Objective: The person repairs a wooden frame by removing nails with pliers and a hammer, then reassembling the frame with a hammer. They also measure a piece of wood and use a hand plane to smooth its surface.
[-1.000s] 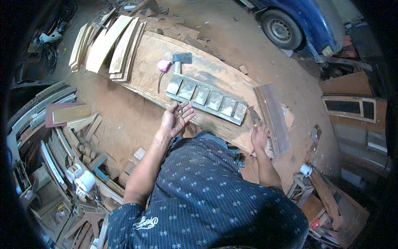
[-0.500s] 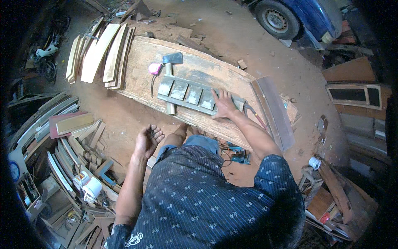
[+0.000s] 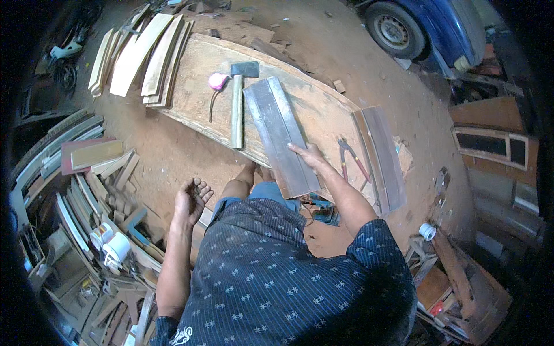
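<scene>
My right hand (image 3: pixel 309 154) grips a long, dark grey, ridged metal-like plank (image 3: pixel 270 115), which lies aslant over the dusty work board (image 3: pixel 202 121). My left hand (image 3: pixel 192 197) hangs palm up by my left thigh, fingers loosely curled, holding nothing. A hammer-like tool (image 3: pixel 244 69) with a broad dark head and pale handle lies left of the plank, beside a pink tape measure (image 3: pixel 218 81). Long-handled pliers (image 3: pixel 353 158) rest to the right, near a folded grey-brown sheet (image 3: pixel 381 155) at the board's end.
Stacked pale planks (image 3: pixel 141 52) occupy the board's far left. Scrap timber (image 3: pixel 86 213) and white buckets (image 3: pixel 118 248) lie at lower left. A blue vehicle (image 3: pixel 456 29) stands at upper right; wooden panels (image 3: pixel 487 115) and offcuts (image 3: pixel 438 277) line the right side.
My right hand has left the pliers, taken hold of the slatted piece and turned it over and nearly upright in the view, uncovering the tool's handle. My left hand has moved down and left.
</scene>
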The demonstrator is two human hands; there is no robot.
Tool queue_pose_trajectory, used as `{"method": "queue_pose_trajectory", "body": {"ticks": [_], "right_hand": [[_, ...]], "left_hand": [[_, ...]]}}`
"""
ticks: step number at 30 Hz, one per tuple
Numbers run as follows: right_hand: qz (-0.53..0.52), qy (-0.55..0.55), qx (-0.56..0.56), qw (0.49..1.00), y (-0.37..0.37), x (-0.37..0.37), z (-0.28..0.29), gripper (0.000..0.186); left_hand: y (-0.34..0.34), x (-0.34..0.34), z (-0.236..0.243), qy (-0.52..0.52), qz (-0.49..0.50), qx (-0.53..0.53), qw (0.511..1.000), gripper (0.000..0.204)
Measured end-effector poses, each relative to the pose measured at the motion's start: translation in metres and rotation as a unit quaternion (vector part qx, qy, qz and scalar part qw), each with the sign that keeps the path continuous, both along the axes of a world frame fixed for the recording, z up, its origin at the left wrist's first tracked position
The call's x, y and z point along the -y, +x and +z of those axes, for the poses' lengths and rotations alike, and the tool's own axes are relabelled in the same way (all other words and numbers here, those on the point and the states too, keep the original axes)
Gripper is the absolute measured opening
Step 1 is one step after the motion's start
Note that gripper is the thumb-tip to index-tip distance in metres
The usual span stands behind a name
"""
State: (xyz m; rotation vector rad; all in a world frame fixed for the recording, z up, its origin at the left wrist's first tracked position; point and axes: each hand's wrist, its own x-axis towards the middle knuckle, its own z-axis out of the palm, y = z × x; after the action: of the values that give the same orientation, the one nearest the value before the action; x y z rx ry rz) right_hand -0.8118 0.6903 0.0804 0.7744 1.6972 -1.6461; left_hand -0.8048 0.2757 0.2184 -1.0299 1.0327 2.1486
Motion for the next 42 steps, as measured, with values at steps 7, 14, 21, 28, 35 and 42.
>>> {"method": "queue_pose_trajectory", "body": {"ticks": [7, 14, 21, 28, 35, 42], "right_hand": [[0.012, 0.218, -0.085, 0.972, 0.043, -0.050, 0.078, 0.076], [-0.015, 0.562, -0.007, 0.827, 0.114, -0.149, 0.175, 0.074], [0.066, 0.736, -0.101, 0.667, 0.191, -0.181, 0.115, 0.068], [0.062, 0.705, -0.048, 0.705, 0.182, -0.150, 0.091, 0.070], [-0.106, 0.304, -0.224, 0.920, 0.077, 0.001, 0.101, 0.040], [-0.142, -0.378, -0.126, 0.906, -0.015, 0.233, 0.186, 0.031]], "left_hand": [[-0.015, -0.012, 0.000, -0.009, -0.027, -0.011, 1.000, 0.021], [-0.021, -0.010, -0.022, 0.014, -0.055, -0.004, 0.998, 0.025], [-0.036, -0.025, -0.015, 0.033, -0.061, -0.035, 0.997, 0.024], [-0.021, -0.007, -0.021, 0.036, -0.011, -0.041, 0.998, 0.023], [-0.026, -0.032, 0.041, 0.142, 0.116, -0.105, 0.977, 0.050], [-0.034, -0.023, 0.088, 0.184, 0.188, -0.257, 0.930, 0.047]]}}
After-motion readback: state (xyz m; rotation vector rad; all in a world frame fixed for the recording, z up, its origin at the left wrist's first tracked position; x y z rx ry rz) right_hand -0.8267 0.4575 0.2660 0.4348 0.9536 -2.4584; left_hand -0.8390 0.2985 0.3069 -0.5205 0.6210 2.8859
